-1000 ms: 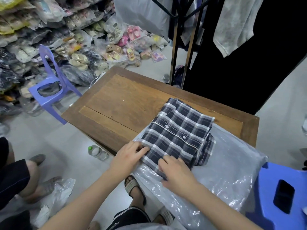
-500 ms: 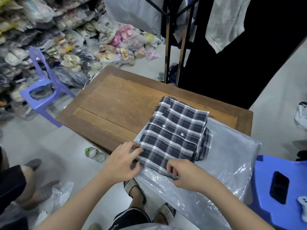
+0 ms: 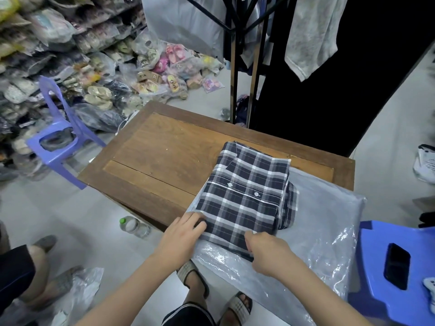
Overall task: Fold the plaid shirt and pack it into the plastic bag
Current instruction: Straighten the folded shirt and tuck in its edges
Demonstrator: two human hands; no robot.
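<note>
Navy and white checks mark the plaid shirt (image 3: 244, 196), folded into a rectangle with two buttons facing up. It lies at the near right of the wooden table (image 3: 160, 158), its near part on top of the clear plastic bag (image 3: 324, 222), which spreads to the right and droops over the table's near edge. Both forearms reach up from the bottom of the view, bare and slightly bent inward toward each other. The left hand (image 3: 181, 234) lies palm down at the shirt's near left corner, its fingers (image 3: 195, 220) fairly straight and relaxed, pressing on the cloth rather than grasping it. The right hand (image 3: 266, 250) is turned knuckles up at the near edge of the shirt, fingers curled under and gripping the fabric there. Its fingertips are hidden beneath the hand, so how much cloth they hold, and whether they also catch the plastic, cannot be told. Whether the bag's mouth is open is unclear under its glare and wrinkles. A dark phone (image 3: 396, 264) lies on a blue stool (image 3: 374, 295) cut off at the right edge, and a bottle (image 3: 134, 227) lies on the floor beside the table.
</note>
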